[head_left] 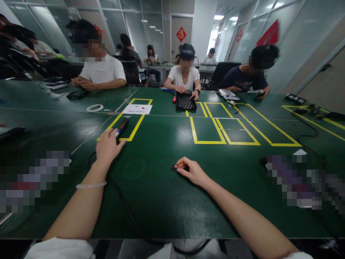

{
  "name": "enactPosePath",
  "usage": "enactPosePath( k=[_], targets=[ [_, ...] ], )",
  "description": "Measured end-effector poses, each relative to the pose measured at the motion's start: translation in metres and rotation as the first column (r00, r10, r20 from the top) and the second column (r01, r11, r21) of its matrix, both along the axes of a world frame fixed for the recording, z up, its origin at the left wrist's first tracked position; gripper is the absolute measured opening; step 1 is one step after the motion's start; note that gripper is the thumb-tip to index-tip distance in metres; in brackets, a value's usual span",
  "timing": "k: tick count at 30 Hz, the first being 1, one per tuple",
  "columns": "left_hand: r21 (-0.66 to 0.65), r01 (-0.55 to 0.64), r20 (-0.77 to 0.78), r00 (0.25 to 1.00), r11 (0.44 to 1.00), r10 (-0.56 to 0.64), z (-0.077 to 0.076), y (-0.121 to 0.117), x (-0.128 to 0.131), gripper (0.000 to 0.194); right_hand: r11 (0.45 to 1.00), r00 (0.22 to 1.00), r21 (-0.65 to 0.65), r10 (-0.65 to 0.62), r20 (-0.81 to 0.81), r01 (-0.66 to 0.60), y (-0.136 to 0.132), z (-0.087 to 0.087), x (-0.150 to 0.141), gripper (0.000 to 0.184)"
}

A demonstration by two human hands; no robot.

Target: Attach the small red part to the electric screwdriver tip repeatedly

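My left hand (107, 145) reaches forward over the green table (161, 201), fingers loosely around the near end of a black pen-shaped tool (122, 126) that lies on a yellow tape outline. A clear bangle sits on that wrist. My right hand (192, 171) rests on the table nearer the middle, fingertips pinched on a small red and dark object (176, 166).
A black cable (126, 212) runs from the tool toward me. Farther out lie a white card (137, 109), a white ring (95, 108), a black tray (185, 102) under another person's hands, and yellow tape rectangles (231, 126). Several people sit opposite.
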State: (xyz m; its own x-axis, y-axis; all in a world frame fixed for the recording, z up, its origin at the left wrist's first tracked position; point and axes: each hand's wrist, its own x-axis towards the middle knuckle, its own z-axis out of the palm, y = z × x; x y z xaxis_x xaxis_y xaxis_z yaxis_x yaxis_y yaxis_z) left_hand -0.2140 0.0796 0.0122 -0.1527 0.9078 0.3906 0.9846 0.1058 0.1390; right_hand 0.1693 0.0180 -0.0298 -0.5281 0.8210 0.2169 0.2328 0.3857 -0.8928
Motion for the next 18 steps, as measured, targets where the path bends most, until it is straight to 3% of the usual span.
enactPosePath(
  k=[4,7,14,18],
  targets=[
    [-0.214,-0.088,0.05,0.994,0.973,0.101,-0.014,0.006,-0.053,0.07,1.0,1.0,-0.014,0.008,-0.008,-0.008,0.0,0.001,0.0,0.014],
    [-0.287,-0.064,0.048,0.996,0.956,0.081,-0.018,0.01,-0.064,0.066,1.0,1.0,-0.022,0.009,-0.014,-0.01,-0.001,0.002,0.0,0.014],
    [-0.297,-0.075,-0.008,0.997,0.952,0.076,-0.015,0.01,-0.024,0.071,1.0,1.0,-0.023,-0.001,0.003,0.002,0.002,-0.002,0.0,0.015],
    [-0.272,-0.008,-0.005,1.0,0.962,0.007,-0.016,0.005,0.006,0.07,1.0,1.0,-0.023,0.001,0.003,-0.001,0.002,-0.002,-0.001,0.015]
  ],
)
